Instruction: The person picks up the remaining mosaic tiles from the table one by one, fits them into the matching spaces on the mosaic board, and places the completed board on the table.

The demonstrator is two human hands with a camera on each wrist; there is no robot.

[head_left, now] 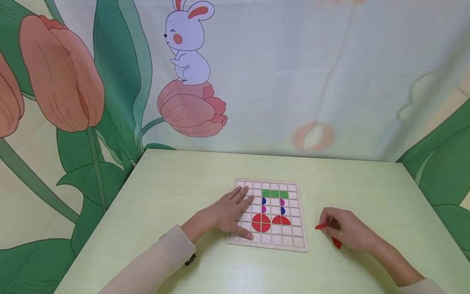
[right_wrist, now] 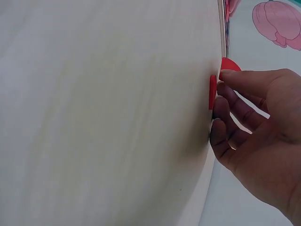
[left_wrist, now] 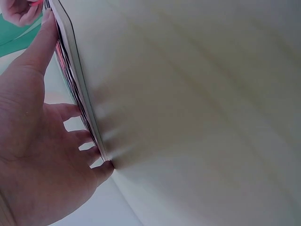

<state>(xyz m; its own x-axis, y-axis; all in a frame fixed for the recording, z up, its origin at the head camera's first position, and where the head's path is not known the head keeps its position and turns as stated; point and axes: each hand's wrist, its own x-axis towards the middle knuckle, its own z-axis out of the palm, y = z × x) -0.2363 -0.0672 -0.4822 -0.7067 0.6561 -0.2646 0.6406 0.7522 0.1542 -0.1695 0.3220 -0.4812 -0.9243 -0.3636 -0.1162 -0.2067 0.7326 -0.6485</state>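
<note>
A white gridded puzzle board (head_left: pixel 293 241) lies flat on the table. My left hand (head_left: pixel 230 212) rests on its left side with fingers spread, and the left wrist view shows the fingertips along the board's edge (left_wrist: pixel 81 80). On the grid are a row of green squares (head_left: pixel 275 194), small blue and magenta half-rounds, a red circle of quarter pieces (head_left: pixel 261 223) and a red half circle (head_left: pixel 281 221). To the right of the board, my right hand (head_left: pixel 350 229) pinches a red curved piece (right_wrist: pixel 230 64) between thumb and finger. A second red piece (head_left: pixel 336 243) is under that hand, by the tabletop.
The pale wood-grain table (head_left: pixel 176 175) extends around the board to its back edge. Behind it hangs a cloth (head_left: pixel 264 90) printed with tulips, leaves and a rabbit. A dark object (head_left: pixel 190 259) shows at the left wrist.
</note>
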